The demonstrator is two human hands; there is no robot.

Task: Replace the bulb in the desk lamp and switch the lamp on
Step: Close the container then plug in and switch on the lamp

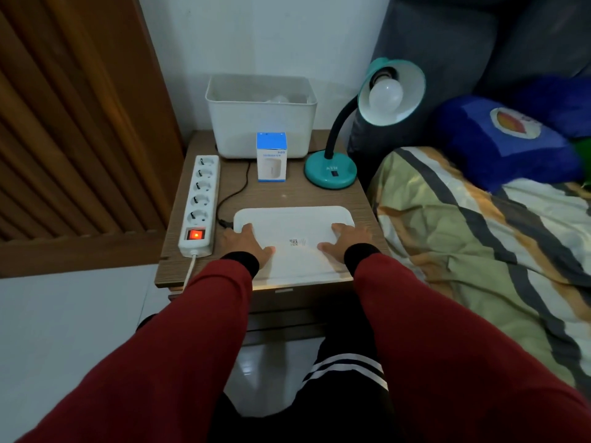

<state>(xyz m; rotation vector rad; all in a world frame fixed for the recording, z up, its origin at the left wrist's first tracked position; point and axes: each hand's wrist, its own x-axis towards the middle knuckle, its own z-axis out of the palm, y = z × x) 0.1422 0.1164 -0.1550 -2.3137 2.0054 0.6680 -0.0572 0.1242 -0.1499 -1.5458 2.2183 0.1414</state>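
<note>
— White tray [292, 215] noted at the counter's [271, 193] front edge; left hand [244, 246] and right hand [347, 243] are laid flat on it, fingers spread, nothing gripped.

— Lamp position?

— Teal desk lamp [331, 171] is seen at the back right corner, bulb [385, 94] seated in its shade, unlit. Boxed bulb [271, 157] is stood just left of the base, before a white bin [260, 123]. Power strip [199, 203] along the left edge, switch glowing red.

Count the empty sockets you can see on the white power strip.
5: all in one row along the power strip at the table's left edge, running from the far end down to the lit red switch.
</note>
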